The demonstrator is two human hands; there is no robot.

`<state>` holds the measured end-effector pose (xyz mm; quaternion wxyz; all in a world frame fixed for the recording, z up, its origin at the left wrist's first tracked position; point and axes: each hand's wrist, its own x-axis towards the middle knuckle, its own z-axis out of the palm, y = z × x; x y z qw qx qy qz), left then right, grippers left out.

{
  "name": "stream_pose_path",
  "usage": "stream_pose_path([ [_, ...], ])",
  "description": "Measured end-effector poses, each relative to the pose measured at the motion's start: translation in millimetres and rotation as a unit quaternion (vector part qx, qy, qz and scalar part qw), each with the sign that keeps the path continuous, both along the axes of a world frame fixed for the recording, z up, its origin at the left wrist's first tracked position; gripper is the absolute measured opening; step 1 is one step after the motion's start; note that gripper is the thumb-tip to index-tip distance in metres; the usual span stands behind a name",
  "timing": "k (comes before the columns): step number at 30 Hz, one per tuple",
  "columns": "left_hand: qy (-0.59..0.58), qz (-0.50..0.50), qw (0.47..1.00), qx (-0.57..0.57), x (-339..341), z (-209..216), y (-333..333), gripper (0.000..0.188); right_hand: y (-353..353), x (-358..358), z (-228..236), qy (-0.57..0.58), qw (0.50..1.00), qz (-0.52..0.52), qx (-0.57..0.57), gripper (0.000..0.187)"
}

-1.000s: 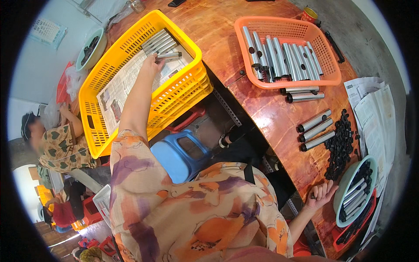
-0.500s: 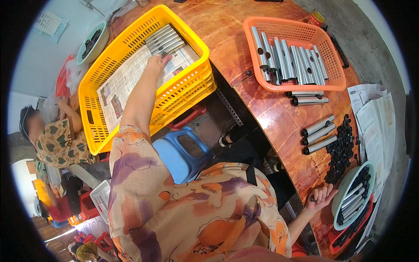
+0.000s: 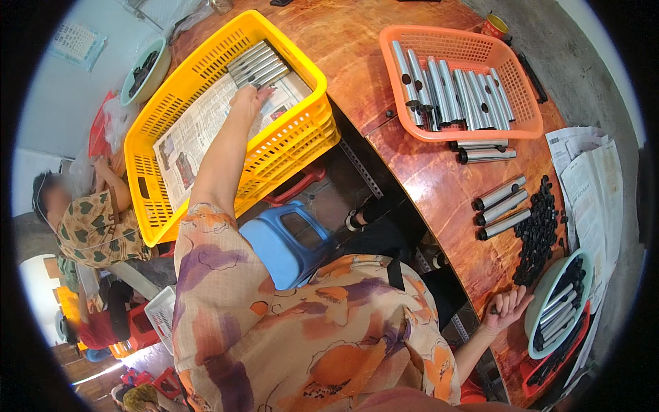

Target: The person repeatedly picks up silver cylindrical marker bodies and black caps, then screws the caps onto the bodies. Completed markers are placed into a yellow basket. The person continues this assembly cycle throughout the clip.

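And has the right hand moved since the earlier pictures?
No, not visibly: the right hand keeps its place just left of the teal bowl.

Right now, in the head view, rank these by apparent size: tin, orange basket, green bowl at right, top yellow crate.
1. Top yellow crate
2. Orange basket
3. Green bowl at right
4. Tin

Smooth, shiny metal tubes [image 3: 257,64] lie near the far edge of the yellow plastic crate [image 3: 317,84], which holds matt newspaper [image 3: 191,134]. The table [image 3: 425,168] looks smooth and glossy; black plastic-looking caps [image 3: 532,237] heap near its right edge.
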<state>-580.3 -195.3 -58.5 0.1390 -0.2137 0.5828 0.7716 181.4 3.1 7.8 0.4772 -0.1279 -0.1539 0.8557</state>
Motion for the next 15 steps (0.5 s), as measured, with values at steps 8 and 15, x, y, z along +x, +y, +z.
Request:
stream_pose_path([
  [8, 0.271, 0.104, 0.95, -0.114, -18.8, 60.9, -12.8, 0.009, 2.4, -3.4, 2.0, 0.032, 0.999, 0.043, 0.001, 0.034],
  [15, 0.592, -0.302, 0.739, -0.108, 247.4, 209.1, 106.4, 0.013, -1.3, -5.5, 5.1, 0.01, 1.0, 0.021, -0.018, 0.035],
])
